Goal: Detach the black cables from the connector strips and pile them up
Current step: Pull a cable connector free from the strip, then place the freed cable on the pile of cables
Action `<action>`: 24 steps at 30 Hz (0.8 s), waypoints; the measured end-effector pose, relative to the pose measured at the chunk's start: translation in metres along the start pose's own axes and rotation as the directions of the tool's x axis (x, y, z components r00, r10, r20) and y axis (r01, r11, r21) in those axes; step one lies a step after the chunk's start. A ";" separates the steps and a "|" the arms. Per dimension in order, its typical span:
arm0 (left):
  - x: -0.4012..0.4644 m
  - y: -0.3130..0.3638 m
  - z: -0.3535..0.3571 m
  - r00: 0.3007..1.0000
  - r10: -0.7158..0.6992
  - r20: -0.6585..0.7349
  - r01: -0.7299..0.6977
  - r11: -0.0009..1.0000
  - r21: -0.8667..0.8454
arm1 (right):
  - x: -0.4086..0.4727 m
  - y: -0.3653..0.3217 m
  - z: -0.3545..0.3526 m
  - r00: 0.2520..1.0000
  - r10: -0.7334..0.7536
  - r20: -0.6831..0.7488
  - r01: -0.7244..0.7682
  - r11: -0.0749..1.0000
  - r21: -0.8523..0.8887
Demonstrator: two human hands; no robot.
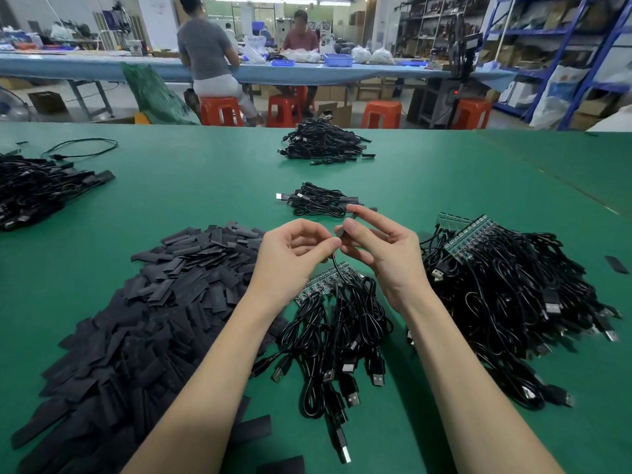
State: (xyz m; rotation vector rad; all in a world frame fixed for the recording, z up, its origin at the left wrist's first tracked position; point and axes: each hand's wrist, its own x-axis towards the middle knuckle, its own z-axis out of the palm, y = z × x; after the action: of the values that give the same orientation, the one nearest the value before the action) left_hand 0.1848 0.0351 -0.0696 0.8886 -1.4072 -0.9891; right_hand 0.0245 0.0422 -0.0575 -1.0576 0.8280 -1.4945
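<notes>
Both hands, left point(294, 256) and right point(378, 246), pinch one black cable point(337, 268), its tip hidden in their grip.

Bright, even light; wide-angle edge distortion

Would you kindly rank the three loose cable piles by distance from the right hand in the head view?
From the right hand:
1. Small cable pile, just beyond it.
2. Far middle pile, farther back.
3. Left-edge pile, far left.
</notes>
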 end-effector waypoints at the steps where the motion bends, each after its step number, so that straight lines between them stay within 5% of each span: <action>1: 0.000 0.000 0.000 1.000 -0.009 0.001 0.009 1.000 -0.004 | 0.000 0.000 0.001 1.000 0.009 0.001 -0.009 1.000 -0.002; 17: -0.005 0.009 0.019 0.967 -0.175 0.186 0.190 0.980 -0.067 | 0.002 -0.029 0.000 0.982 0.016 -0.190 -0.002 0.997 0.072; 21: -0.007 0.009 0.015 0.910 -0.250 0.329 0.191 0.961 0.201 | 0.003 -0.035 0.001 0.975 -0.030 -0.221 0.050 0.995 0.087; 24: -0.011 0.012 0.020 0.886 -0.248 0.392 0.162 0.957 0.240 | 0.005 -0.041 -0.005 0.969 -0.054 -0.241 0.087 0.988 0.129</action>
State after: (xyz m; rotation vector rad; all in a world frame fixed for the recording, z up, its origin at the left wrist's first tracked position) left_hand 0.1662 0.0506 -0.0627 1.0314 -1.8300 -1.2701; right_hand 0.0047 0.0445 -0.0206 -0.8228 0.8435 -1.7371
